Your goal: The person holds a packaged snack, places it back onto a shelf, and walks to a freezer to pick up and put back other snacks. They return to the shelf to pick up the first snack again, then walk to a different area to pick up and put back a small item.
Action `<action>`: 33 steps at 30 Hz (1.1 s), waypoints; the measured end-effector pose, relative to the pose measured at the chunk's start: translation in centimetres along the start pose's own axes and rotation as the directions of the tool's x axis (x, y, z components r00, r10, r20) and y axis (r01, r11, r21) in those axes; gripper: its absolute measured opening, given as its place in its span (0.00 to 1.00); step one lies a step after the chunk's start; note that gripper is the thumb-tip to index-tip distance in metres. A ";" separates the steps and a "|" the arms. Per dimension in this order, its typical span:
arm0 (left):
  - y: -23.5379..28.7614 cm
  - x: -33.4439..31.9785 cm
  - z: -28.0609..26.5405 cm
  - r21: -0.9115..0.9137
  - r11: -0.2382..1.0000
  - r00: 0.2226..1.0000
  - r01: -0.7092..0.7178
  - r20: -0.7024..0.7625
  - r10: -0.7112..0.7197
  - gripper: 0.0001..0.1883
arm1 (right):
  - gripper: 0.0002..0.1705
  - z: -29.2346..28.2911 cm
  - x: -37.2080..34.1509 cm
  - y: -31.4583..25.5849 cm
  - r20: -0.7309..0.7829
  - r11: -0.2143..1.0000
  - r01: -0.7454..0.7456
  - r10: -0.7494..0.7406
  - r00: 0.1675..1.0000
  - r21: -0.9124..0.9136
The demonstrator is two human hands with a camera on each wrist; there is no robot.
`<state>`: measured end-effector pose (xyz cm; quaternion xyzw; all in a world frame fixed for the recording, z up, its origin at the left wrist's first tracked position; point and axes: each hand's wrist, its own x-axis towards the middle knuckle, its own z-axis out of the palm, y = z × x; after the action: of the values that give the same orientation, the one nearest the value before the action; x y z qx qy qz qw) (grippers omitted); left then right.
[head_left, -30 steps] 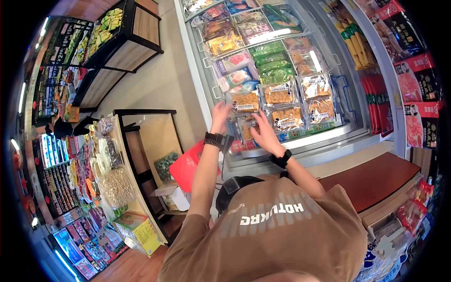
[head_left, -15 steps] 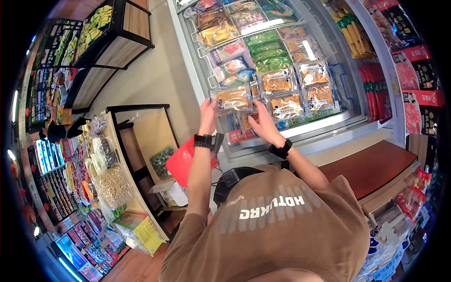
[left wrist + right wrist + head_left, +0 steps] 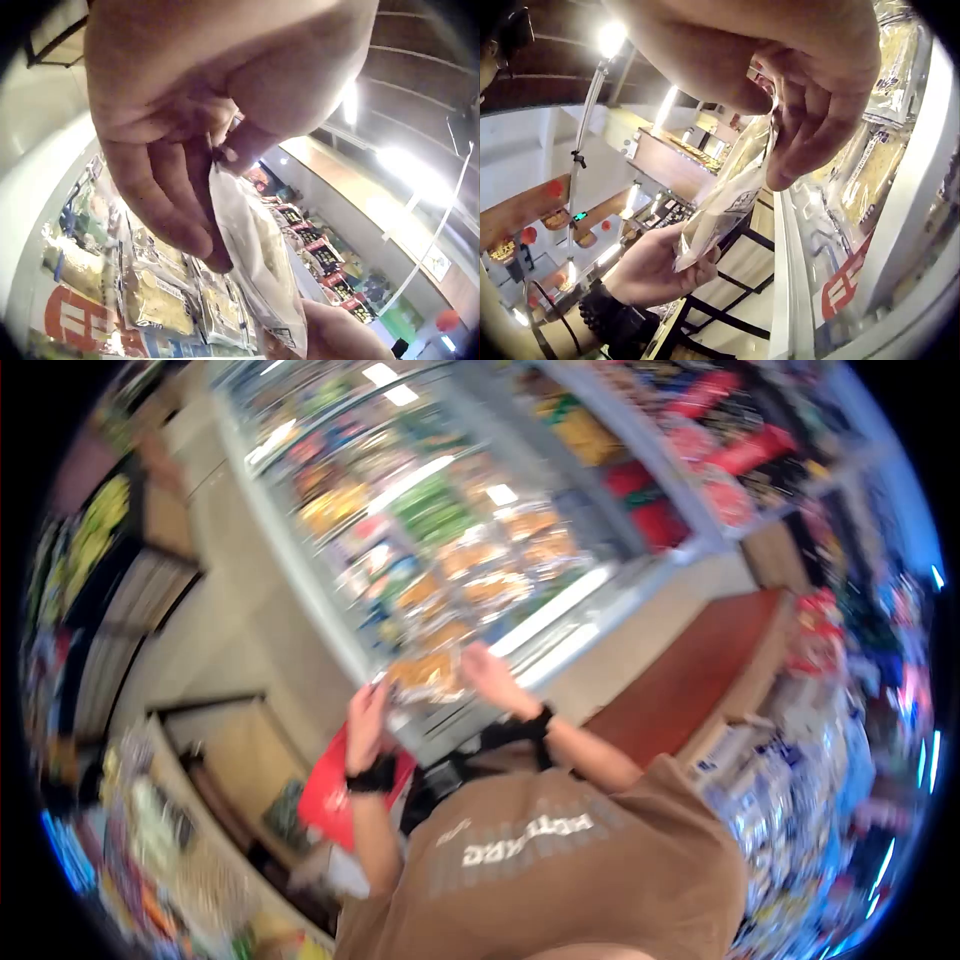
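Note:
Both hands hold a clear plastic packet of flat, golden-brown food (image 3: 428, 675) between them, near the freezer's front corner. My left hand (image 3: 368, 715) pinches one end; in the left wrist view its thumb and fingers close on the edge of the packet (image 3: 259, 255). My right hand (image 3: 810, 105) pinches the opposite end, and the right wrist view shows the packet (image 3: 731, 187) stretched across to the left hand (image 3: 656, 266). Similar packets (image 3: 157, 300) lie in rows inside the chest freezer (image 3: 300, 600).
Green packs (image 3: 435, 510) and other wrapped goods fill the freezer baskets. A reddish-brown bench top (image 3: 680, 670) stands to the right, with bagged goods beyond. At the left are a red object (image 3: 325, 790) and a display rack (image 3: 155, 760). The head view is blurred.
The packet was taken up from the freezer's near left corner and brought back toward the body, now with both hands on it. The head view has swung, shifting the freezer leftward.

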<state>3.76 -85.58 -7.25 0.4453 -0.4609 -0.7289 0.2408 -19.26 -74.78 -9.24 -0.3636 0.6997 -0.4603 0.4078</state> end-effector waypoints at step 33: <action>-4.1 -21.9 18.3 0.444 0.801 0.281 -0.402 0.892 -0.354 0.08 | 0.11 5.0 -45.0 4.8 -0.960 0.968 0.051 0.235 0.153 0.245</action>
<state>-1.28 -58.63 1.75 -0.0409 -0.7204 -0.6539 -0.2276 2.79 -35.27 -4.35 0.1131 0.7612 -0.6337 -0.0786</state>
